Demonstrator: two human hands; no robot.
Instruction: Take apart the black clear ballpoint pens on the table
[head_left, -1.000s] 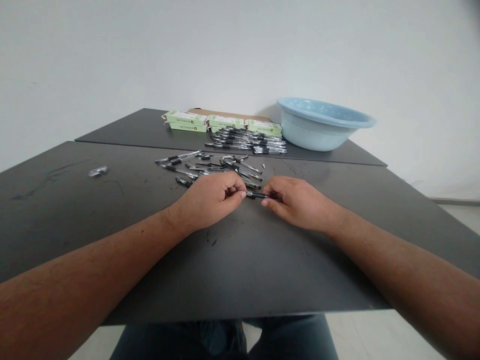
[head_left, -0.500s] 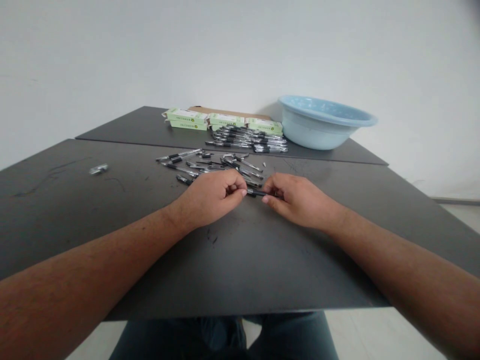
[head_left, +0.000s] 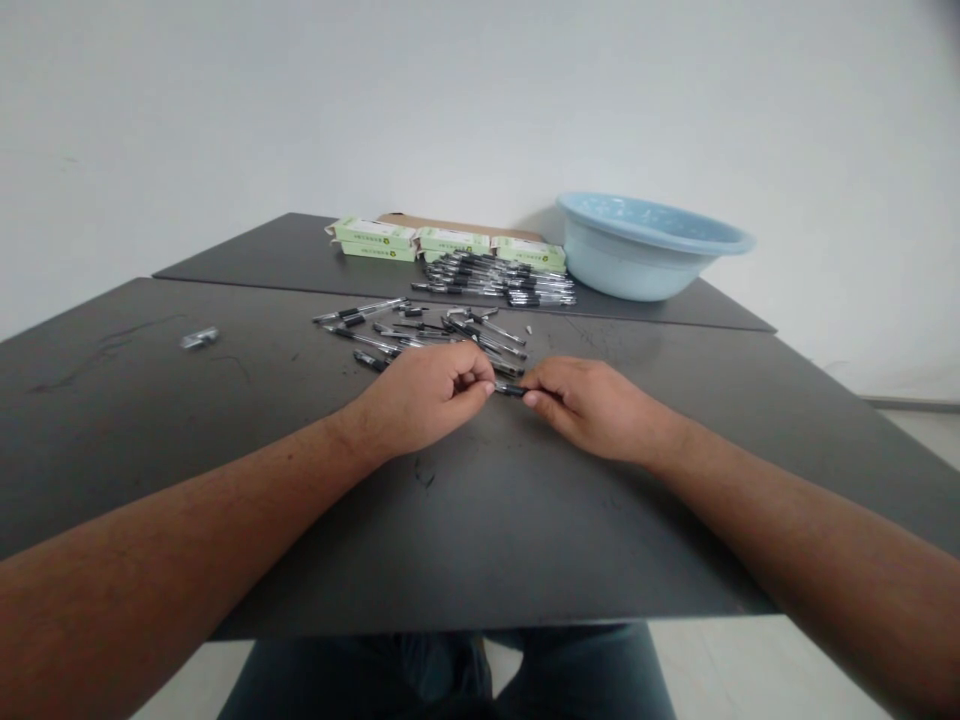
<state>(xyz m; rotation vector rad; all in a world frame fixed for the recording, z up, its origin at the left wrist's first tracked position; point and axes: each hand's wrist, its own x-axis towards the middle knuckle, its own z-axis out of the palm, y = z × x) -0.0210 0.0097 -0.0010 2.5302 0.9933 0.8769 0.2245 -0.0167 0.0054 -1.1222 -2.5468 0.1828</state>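
My left hand [head_left: 424, 400] and my right hand [head_left: 592, 405] rest close together on the dark table [head_left: 480, 520]. Both are closed in a pinch on the same black pen [head_left: 510, 390], one at each end. Only a short dark stretch of it shows between my fingertips. Just beyond my hands lies a loose scatter of pens and pen parts [head_left: 427, 335].
Further back, a neat pile of pens [head_left: 502, 280] lies in front of three green boxes [head_left: 450, 243]. A light blue basin [head_left: 645, 245] stands at the back right. A small silver object [head_left: 199, 340] lies at the left. A seam divides the two tabletops.
My right hand has slid a little left toward my left hand, so less of the pen shows between them. My left hand has hardly moved.
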